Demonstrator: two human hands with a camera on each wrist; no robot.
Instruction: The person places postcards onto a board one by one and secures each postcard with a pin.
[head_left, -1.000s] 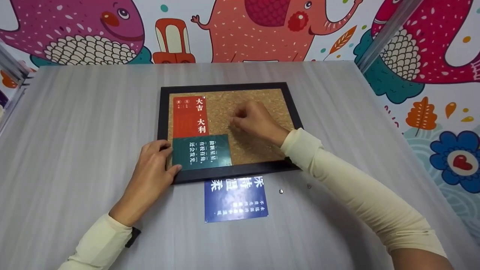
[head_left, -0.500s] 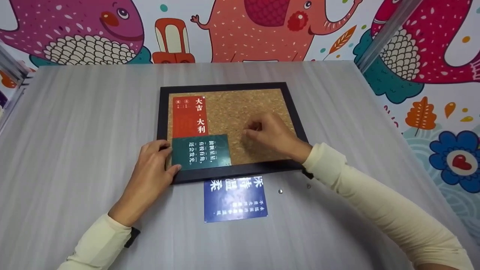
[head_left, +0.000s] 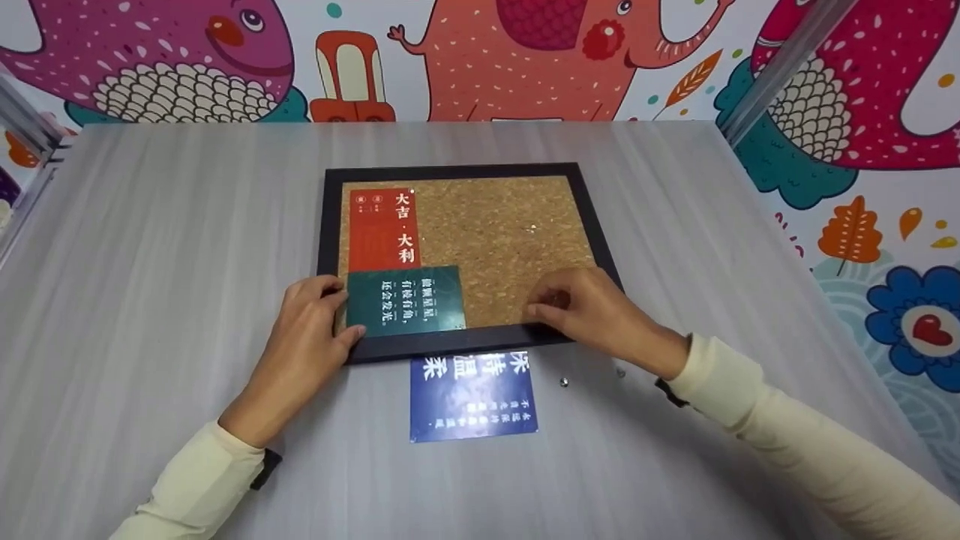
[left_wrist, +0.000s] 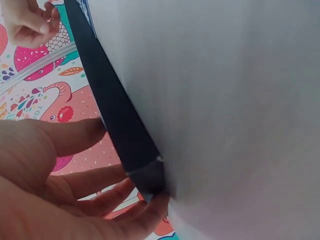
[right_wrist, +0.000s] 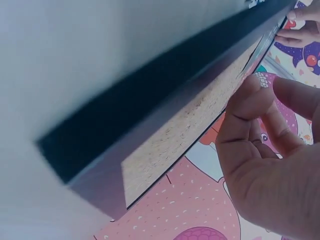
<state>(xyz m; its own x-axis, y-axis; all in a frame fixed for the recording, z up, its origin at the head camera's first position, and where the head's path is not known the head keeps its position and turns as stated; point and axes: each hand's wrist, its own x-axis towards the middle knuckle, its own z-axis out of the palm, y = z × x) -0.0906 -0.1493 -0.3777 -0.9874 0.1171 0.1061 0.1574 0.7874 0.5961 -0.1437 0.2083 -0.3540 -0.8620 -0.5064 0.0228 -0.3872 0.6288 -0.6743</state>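
A cork board (head_left: 491,232) in a black frame lies on the table. My left hand (head_left: 304,330) grips its near left corner, thumb on the front edge and fingers along the side; the left wrist view shows them around the black frame (left_wrist: 117,110). Over the board's near right part, my right hand (head_left: 596,311) has thumb and forefinger bent towards each other. I cannot tell whether a small thing is between those fingertips. A red card (head_left: 382,232) and a green card (head_left: 405,300) lie on the cork at the left, with small shiny pins (head_left: 532,228) on it.
A blue card (head_left: 474,405) lies on the table in front of the board, its far edge at the frame. Two small shiny pins (head_left: 565,382) lie to its right. A wall with cartoon animals (head_left: 517,67) stands behind the table (head_left: 187,202).
My right hand has moved down and right across the cork, from the middle towards the near right edge. Shiny pins it covered now show. My left hand stays at the corner.
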